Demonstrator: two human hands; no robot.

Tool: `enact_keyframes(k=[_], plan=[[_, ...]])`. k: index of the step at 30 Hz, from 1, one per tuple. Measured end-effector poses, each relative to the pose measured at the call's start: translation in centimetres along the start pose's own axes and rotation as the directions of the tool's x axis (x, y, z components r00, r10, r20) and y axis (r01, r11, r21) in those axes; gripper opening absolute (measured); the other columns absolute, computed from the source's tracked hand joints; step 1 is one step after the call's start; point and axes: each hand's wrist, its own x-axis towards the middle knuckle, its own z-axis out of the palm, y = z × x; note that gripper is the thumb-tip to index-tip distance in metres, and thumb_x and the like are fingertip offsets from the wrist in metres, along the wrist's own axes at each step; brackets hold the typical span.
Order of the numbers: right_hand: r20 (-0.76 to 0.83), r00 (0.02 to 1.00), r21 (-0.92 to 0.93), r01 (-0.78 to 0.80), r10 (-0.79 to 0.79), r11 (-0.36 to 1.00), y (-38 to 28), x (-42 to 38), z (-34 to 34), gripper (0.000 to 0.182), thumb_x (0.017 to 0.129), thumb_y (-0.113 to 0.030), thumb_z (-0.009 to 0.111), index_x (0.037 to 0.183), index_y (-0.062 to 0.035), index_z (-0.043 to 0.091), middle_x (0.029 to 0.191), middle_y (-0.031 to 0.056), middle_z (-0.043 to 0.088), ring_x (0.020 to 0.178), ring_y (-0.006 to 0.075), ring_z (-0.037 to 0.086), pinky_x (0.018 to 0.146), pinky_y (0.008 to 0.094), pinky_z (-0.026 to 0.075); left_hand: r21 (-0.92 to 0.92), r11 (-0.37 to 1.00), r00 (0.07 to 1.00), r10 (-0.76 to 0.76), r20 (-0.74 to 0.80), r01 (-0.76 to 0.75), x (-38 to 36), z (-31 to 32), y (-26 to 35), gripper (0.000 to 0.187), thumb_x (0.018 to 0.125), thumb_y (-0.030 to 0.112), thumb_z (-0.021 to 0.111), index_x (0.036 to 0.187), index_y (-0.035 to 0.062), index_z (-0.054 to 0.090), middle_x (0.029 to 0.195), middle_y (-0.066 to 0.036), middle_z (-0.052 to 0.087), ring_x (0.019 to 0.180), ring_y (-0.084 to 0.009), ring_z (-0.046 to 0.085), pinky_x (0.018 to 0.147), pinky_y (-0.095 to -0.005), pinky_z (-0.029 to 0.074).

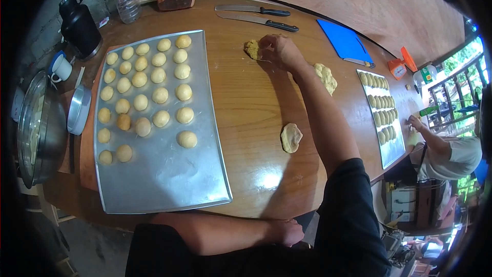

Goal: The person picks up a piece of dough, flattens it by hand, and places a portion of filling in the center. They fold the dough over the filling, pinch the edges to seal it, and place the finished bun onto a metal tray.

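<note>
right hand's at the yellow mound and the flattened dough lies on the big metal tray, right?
No, the flattened dough lies on the table, not the big metal tray, as the head view shows; the right hand is at the yellow mound.

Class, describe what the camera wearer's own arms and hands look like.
Short black sleeves leave both forearms bare. The right hand and left hand are ungloved, and no watch shows at either wrist. Any rings can't be made out.

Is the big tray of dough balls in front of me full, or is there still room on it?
Partly full: dough balls stand over the far part of the tray; bare metal shows nearest you.
</note>
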Motion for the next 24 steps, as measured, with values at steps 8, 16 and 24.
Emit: enact_keyframes(k=[8, 16, 24], plan=[[-0.053, 0.998, -0.075, -0.036, 0.032, 0.997, -1.1, 0.0, 0.2, 0.027, 0.095, -0.022, 0.079, 0.117, -0.0064, 0.079, 0.105, 0.0163, 0.081, 0.098, 0.0337, 0.078, 0.09, 0.0428, 0.061, -0.022, 0.999, 0.999, -0.028, 0.031, 0.029, -0.3, -0.9, 0.4, 0.028, 0.086, 0.022, 0.083, 0.104, -0.0002, 0.08, 0.108, -0.024, 0.079, 0.109, -0.0437, 0.076, 0.097, -0.0536, 0.06], [-0.104, 0.959, 0.552, -0.164, 0.263, 0.818, 0.6, -1.8, -1.0, 0.02, 0.1, -0.023, 0.081, 0.107, -0.0037, 0.079, 0.087, 0.004, 0.077, 0.078, 0.0163, 0.07, 0.072, 0.0348, 0.056, 0.012, 1.0, 1.0, -0.02, -0.019, 0.02, -0.4, -0.6, 0.2, 0.028, 0.084, 0.021, 0.079, 0.105, 0.0024, 0.083, 0.111, -0.023, 0.08, 0.109, -0.0422, 0.077, 0.098, -0.0511, 0.06], [0.2, 0.966, 0.473, -0.24, 0.162, 0.847, -5.5, -18.2, -6.3, 0.021, 0.102, -0.021, 0.079, 0.111, -0.0025, 0.078, 0.091, 0.0022, 0.074, 0.08, 0.0114, 0.067, 0.073, 0.031, 0.056, 0.108, 0.992, 0.979, -0.087, 0.187, 0.067, 0.3, -1.3, 0.9, 0.028, 0.086, 0.027, 0.081, 0.099, 0.0023, 0.083, 0.106, -0.022, 0.08, 0.109, -0.0378, 0.077, 0.098, -0.0494, 0.06]])
